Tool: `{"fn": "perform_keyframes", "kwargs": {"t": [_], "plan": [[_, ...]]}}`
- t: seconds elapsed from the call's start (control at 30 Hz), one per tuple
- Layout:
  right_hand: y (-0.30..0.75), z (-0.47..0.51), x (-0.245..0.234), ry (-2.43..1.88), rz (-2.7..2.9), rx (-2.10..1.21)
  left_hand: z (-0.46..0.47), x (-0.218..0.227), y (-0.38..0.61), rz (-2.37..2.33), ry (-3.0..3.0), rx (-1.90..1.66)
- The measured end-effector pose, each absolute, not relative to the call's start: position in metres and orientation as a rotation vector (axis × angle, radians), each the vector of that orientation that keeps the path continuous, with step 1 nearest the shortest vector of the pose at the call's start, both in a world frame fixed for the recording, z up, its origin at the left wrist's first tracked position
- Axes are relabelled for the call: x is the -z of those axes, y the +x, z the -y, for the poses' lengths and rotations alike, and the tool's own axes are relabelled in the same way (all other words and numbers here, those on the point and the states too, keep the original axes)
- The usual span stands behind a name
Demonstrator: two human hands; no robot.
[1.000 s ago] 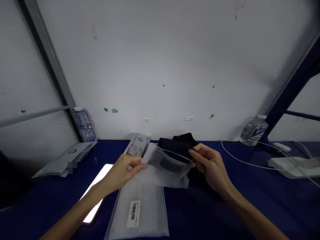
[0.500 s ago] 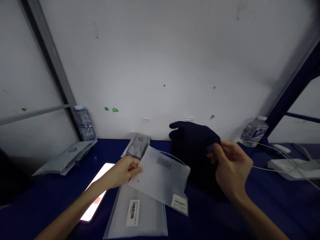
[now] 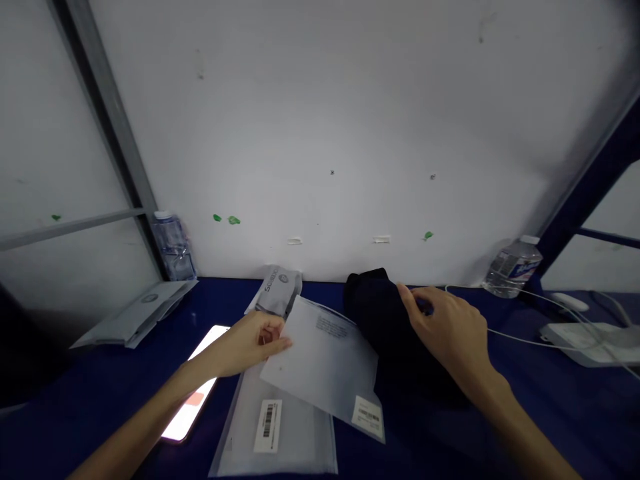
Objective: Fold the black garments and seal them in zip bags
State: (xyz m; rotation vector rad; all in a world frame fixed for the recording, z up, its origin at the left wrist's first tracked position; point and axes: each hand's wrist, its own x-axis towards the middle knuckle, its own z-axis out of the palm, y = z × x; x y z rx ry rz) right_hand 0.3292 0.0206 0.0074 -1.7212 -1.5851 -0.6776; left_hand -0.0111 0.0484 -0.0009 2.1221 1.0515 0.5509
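My left hand point(image 3: 253, 341) is closed on the left edge of a frosted plastic bag point(image 3: 325, 363) with small print and a barcode label at its lower right corner. Under it, a larger frosted bag point(image 3: 303, 443) with its own barcode label lies flat on the blue table. My right hand point(image 3: 447, 328) grips the right side of a dark, folded fabric item point(image 3: 377, 310), thumb and fingers on its upper edge. The fabric sits just right of the bag; its lower part blends into shadow, and its exact kind cannot be made out.
A lit phone point(image 3: 193, 403) lies beneath my left forearm. Grey printed packets point(image 3: 277, 290) stand near the wall point(image 3: 320, 133), and more packets point(image 3: 135, 310) lie at left. Water bottles point(image 3: 173, 247) flank the table point(image 3: 220, 300). A white power strip point(image 3: 580, 343) and cables are at right.
The dark fabric has dropped lower, and its protruding, finger-like end no longer shows at the left. My right hand has turned palm down over it. The held bag has tilted slightly.
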Motion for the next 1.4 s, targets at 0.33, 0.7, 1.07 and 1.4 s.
{"fn": "perform_keyframes", "kwargs": {"t": [0.33,0.7,1.07,1.4], "plan": [[0.305,-0.010,0.003,-1.041,2.245,0.442,-0.051,-0.002,-0.007,-1.102,2.175,-0.821],[0.293,-0.011,0.017,-1.444,2.100,0.142,-0.055,-0.029,-0.031,-1.084,2.130,-0.876],[0.277,-0.006,0.015,-1.103,1.798,-1.084,-0.054,-0.011,-0.018,-1.304,2.294,-0.766],[0.268,-0.003,0.027,-1.076,1.965,-1.313,-0.048,0.002,-0.014,-1.415,2.464,-0.418]]}}
